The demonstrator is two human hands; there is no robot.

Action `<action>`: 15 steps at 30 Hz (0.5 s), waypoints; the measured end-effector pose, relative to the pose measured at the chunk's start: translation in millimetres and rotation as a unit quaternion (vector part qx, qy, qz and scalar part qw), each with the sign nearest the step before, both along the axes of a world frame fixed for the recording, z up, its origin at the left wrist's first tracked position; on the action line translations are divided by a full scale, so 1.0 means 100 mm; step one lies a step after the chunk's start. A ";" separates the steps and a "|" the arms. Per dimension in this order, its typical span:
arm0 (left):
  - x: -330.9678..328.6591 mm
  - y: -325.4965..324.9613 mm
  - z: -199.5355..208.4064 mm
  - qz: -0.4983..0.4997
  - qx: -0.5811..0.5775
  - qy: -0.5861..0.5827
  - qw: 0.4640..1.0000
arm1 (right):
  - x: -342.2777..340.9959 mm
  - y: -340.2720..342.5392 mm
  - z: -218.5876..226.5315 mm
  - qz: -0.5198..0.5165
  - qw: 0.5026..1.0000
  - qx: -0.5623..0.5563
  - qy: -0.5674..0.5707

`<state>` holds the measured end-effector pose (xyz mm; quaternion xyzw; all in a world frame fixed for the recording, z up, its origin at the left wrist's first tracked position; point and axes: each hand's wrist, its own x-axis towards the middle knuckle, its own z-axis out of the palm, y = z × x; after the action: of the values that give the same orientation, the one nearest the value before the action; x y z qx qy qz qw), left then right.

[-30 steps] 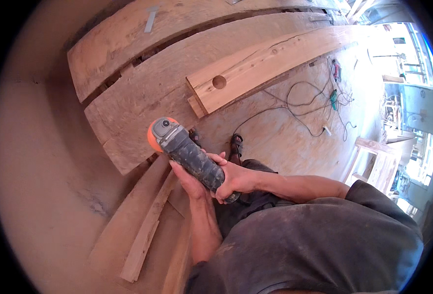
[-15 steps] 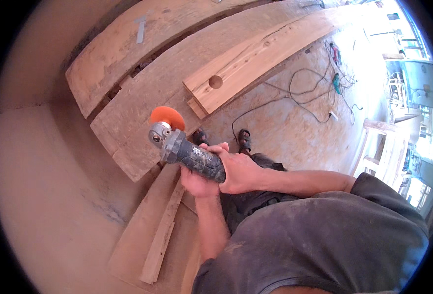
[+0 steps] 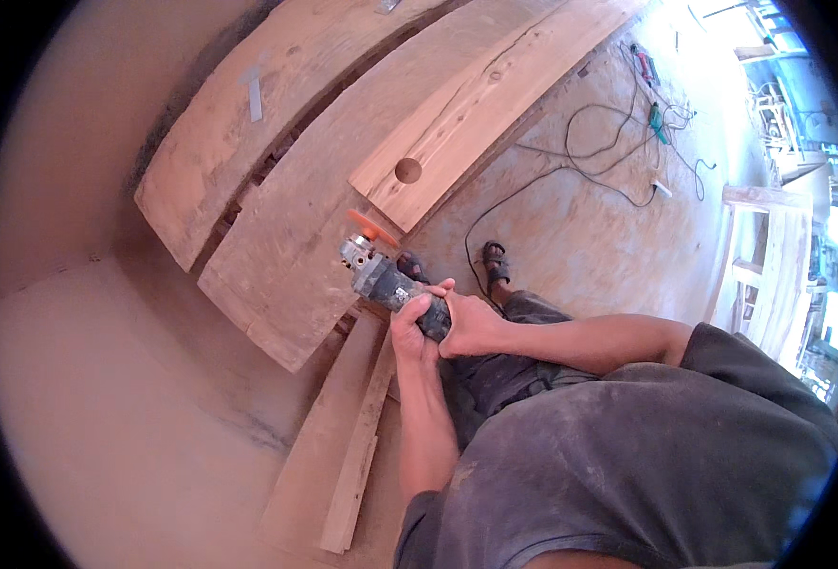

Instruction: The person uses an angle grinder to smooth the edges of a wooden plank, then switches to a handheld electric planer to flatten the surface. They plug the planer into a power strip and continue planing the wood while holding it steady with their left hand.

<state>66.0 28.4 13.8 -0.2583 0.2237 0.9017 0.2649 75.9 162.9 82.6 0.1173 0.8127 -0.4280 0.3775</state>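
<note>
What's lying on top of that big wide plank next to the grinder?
On the wide plank lies a narrower board with a round hole. The grinder, held by both hands, has its orange disc over the plank. What the board covers cannot be seen.

Both hands, left (image 3: pixel 411 334) & right (image 3: pixel 469 322), grip dark grey angle grinder w/ orange disc (image 3: pixel 386 275) over wide rough wooden plank (image 3: pixel 286 266); sandalled feet below.

Warm dusty daylight, overexposed glare upper right, fisheye-bent edges, dark rim.
</note>
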 end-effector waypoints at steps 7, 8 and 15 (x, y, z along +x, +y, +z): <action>-0.02 0.03 -0.06 -0.036 -0.021 -0.033 0.999 | 0.14 -0.08 -0.05 -0.060 0.996 0.030 0.066; -0.01 0.04 -0.07 -0.041 -0.030 -0.037 0.998 | 0.14 -0.07 -0.04 -0.052 0.996 0.045 0.050; -0.12 0.04 -0.10 -0.093 -0.077 -0.049 0.991 | 0.05 -0.09 0.05 -0.042 0.995 0.093 -0.011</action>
<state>53.6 32.0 3.4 -0.2999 0.3020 0.8396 0.3377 80.6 153.5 87.1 0.1903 0.8393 -0.3648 0.3554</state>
